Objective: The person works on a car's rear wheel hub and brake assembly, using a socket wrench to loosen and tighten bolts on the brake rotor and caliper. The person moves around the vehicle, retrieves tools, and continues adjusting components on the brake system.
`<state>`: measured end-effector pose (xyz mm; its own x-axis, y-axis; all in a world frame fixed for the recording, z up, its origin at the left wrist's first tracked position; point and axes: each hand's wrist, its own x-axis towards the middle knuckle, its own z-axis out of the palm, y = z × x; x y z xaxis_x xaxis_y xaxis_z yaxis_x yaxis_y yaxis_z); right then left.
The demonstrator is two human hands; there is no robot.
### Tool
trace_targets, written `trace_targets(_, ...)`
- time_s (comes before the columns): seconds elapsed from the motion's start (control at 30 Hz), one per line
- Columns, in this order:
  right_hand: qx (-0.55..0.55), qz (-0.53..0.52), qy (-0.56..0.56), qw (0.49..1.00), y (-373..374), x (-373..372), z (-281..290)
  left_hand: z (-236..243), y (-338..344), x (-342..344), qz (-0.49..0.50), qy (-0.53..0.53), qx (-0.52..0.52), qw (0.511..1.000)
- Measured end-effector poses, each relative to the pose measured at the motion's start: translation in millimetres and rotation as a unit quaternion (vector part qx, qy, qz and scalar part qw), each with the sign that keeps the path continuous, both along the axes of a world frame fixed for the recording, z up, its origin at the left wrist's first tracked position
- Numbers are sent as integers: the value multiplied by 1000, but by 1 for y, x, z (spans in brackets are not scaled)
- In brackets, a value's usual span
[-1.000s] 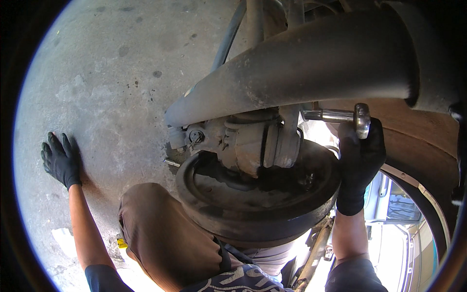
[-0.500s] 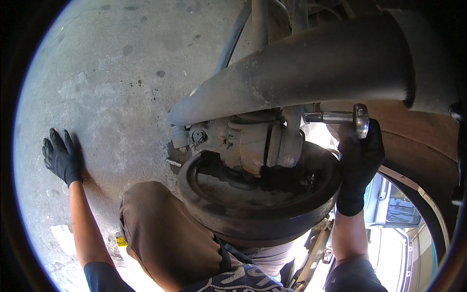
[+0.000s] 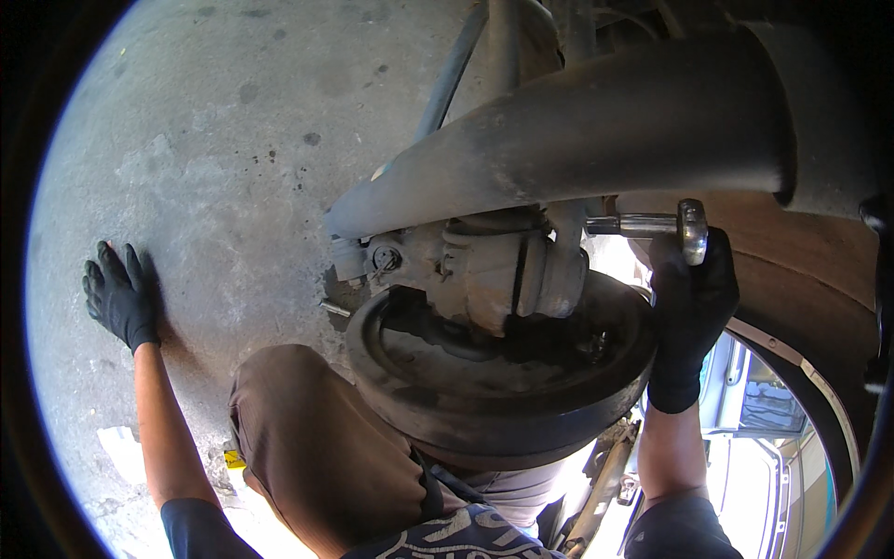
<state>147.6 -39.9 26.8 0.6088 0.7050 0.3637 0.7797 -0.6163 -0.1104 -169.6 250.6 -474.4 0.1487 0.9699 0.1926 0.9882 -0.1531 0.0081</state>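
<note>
My left hand (image 3: 119,296), in a black glove, rests on the concrete floor (image 3: 205,214) with its fingers spread, holding nothing. My right hand (image 3: 694,303), gloved alike, is closed around a ratchet wrench, its shiny round head (image 3: 692,231) showing above the fingers. From that head a chrome extension (image 3: 638,224) points left toward the dark metal knuckle (image 3: 498,270). Its far tip goes behind the part, so what it sits on is hidden. The ratchet's handle is also covered by my hand. Below the knuckle is a round, dark brake part (image 3: 503,424), close to my right wrist.
A thick grey suspension arm (image 3: 577,130) crosses above the knuckle. Thinner rods (image 3: 452,70) run up behind it. The brown wheel-arch lining (image 3: 773,252) curves around my right hand. My bent knee (image 3: 303,401) is beside the brake part. A white scrap (image 3: 121,452) lies on the floor.
The view has shifted very slightly, so the metal parts appear a little to the right. Both hands keep their places, and the ratchet looks the same.
</note>
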Motion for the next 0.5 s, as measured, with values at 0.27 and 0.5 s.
trace_targets(0.27, -13, -20, 9, 1000, 0, 1, 1, 1, -1, 1, 1, -9, 4, 1000)
trace_targets(0.5, 0, 4, 12, 1000, 0, 0, 0, 4, -1, 2, 5, 0, -2, 1000)
